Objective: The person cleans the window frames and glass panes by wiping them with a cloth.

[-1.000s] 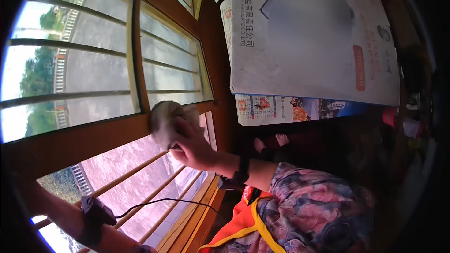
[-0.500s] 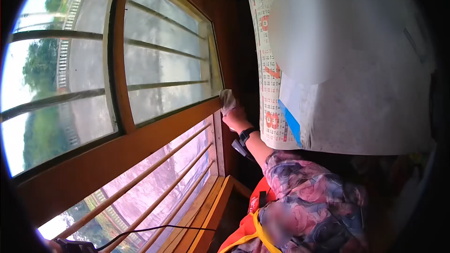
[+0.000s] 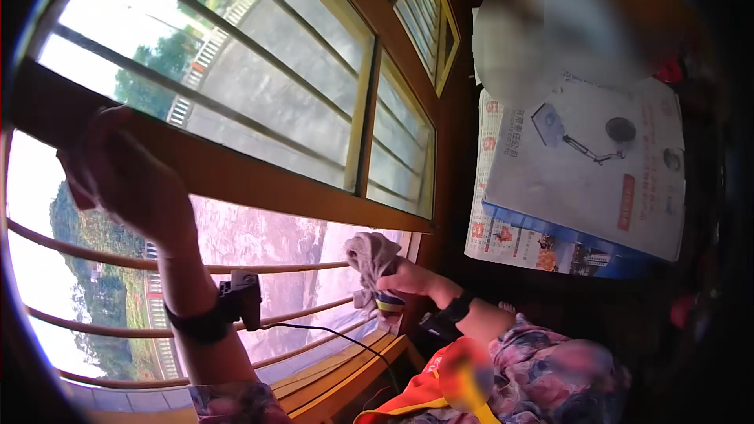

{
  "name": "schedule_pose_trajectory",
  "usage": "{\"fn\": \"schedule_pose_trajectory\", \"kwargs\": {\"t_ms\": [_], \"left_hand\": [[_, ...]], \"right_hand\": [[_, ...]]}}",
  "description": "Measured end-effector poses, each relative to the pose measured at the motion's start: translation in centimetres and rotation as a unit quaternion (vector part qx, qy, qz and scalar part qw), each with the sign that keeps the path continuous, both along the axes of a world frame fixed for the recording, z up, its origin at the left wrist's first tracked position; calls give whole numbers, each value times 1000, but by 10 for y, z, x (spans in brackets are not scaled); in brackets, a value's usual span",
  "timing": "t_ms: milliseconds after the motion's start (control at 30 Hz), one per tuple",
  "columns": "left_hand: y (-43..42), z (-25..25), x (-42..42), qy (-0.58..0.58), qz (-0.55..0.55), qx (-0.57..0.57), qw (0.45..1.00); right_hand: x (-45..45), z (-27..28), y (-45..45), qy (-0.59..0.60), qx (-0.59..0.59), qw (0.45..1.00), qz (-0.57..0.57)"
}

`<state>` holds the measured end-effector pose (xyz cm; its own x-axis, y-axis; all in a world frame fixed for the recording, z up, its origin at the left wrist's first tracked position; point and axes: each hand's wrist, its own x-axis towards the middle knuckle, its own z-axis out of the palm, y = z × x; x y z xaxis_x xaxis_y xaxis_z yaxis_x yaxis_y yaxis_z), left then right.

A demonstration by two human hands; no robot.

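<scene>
My left hand (image 3: 129,177) is raised at the left, its fingers closed around the wooden window rail (image 3: 259,180). A black strap with a small dark device (image 3: 245,298) sits on that wrist, and a cable runs from it. Lower right, my right hand (image 3: 410,279) grips a bunched greyish cloth (image 3: 371,259) with a dark and yellow striped part hanging below. The cloth is in front of the window bars, close to the frame's right end. Another dark band (image 3: 457,306) circles the right wrist.
Glass panes (image 3: 267,55) with bars fill the upper left. Horizontal bars (image 3: 298,267) cross the opening below the rail, above a wooden sill (image 3: 345,377). To the right lies a white box (image 3: 581,157) with a lamp picture, on top of a calendar sheet (image 3: 483,232).
My left hand has come up onto the rail. My right hand with the cloth has moved down from the frame corner to below the rail. The view has shifted, showing the lamp box.
</scene>
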<state>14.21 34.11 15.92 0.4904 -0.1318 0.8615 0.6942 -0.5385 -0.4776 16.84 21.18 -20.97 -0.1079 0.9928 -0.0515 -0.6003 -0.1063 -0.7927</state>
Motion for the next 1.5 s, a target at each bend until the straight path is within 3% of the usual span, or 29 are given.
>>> {"fn": "schedule_pose_trajectory", "kwargs": {"t_ms": [67,133,167,200,267,333,400,500,533,567,600,633,767,800,833,867,900,933,1000,1067,1133,1200,1267,1333,1400,1500], "left_hand": [[-10,1,-5,-34,-131,-167,977],[-16,-2,-24,-53,-278,-245,927],[-28,-7,-47,-97,-348,-336,870],[-32,-13,-54,-137,-355,-372,847],[-35,-23,-54,-213,-374,-473,769],[-24,-32,-55,-248,-376,-584,675],[-22,-33,-55,-211,-404,-668,588],[-26,-30,-52,-246,-524,-695,425],[-27,-30,-54,-248,-523,-697,423],[-28,-29,-55,-235,-531,-701,414],[-28,-29,-54,-221,-539,-704,405],[-28,-30,-51,-223,-495,-695,472],[-36,-28,-46,-222,-466,-692,505],[-38,-30,-45,-220,-464,-696,503],[-38,-31,-43,-235,-449,-693,513],[-37,-32,-41,-250,-437,-687,524],[-37,-32,-40,-271,-432,-684,522],[-37,-32,-42,-272,-432,-684,521],[-34,-29,-43,-273,-382,-686,556],[-31,-30,-43,-298,-376,-679,556],[-26,-32,-41,-306,-364,-659,583],[-19,-37,-38,-317,-427,-648,546],[-14,-43,-40,-321,-388,-667,549],[-14,-39,-44,-317,-406,-679,523],[-20,-25,-44,-307,-415,-635,575],[-29,14,-31,-268,-396,-547,687]], "right_hand": [[19,30,-23,16,-32,998,-45],[34,57,-34,-11,38,990,-133],[42,90,-37,-38,141,969,-201],[47,117,-36,-44,148,967,-202],[54,199,-27,-168,188,928,-273],[54,268,5,-166,319,864,-352],[55,329,36,-203,415,782,-418],[39,351,66,-378,399,663,-508],[29,336,73,-420,373,608,-561],[25,314,74,-410,366,643,-534],[18,289,76,-486,286,636,-527],[18,250,74,-473,285,646,-527],[20,125,47,-513,202,692,-466],[22,108,35,-560,202,642,-483],[16,72,33,-560,139,665,-474],[22,69,23,-562,138,662,-475],[28,65,12,-599,9,735,-319],[33,64,1,-606,-121,773,-145],[46,71,-19,-591,-115,783,-153],[54,98,-30,-580,-108,792,-159],[69,154,-25,-415,67,842,-339],[73,213,-2,-351,215,822,-394],[65,275,24,-316,316,799,-402],[51,301,55,-403,331,724,-452],[42,303,56,-457,311,648,-524],[60,239,47,-473,296,688,-465]]}}
